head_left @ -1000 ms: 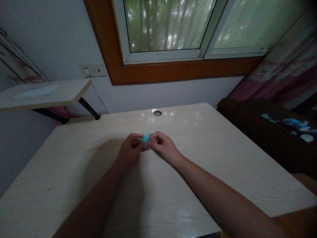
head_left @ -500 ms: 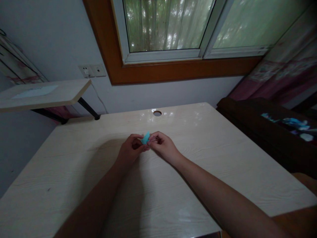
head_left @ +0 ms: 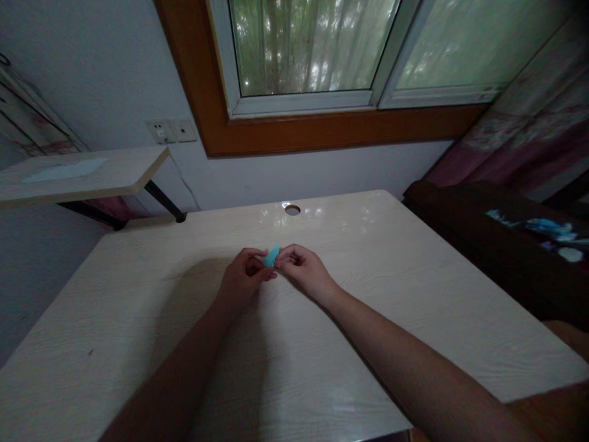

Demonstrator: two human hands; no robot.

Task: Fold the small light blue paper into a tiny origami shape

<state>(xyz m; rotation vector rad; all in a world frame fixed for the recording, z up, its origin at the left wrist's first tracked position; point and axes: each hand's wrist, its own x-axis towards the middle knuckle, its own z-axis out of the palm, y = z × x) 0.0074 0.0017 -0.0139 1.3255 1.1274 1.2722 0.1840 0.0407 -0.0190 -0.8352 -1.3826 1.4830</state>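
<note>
A small turquoise piece of folded paper (head_left: 271, 256) is held between my two hands above the middle of the desk. My left hand (head_left: 243, 273) grips its left and lower side, with the thumb below and the index finger curved over the top. From the other side, my right hand (head_left: 301, 265) pinches the paper's right edge between thumb and fingertips. Fingers cover parts of the paper, so its full folded shape does not show.
The pale wood-grain desk (head_left: 322, 356) has a round cable hole (head_left: 292, 210) near its back edge. A raised shelf (head_left: 83, 178) on black legs stands at the back left. Behind are a wall socket (head_left: 171, 131) and a window (head_left: 313, 49). Dark furniture (head_left: 483, 245) adjoins the right side.
My right hand and the paper's upper tip have shifted very slightly to the right. Both hands keep their hold on the paper.
</note>
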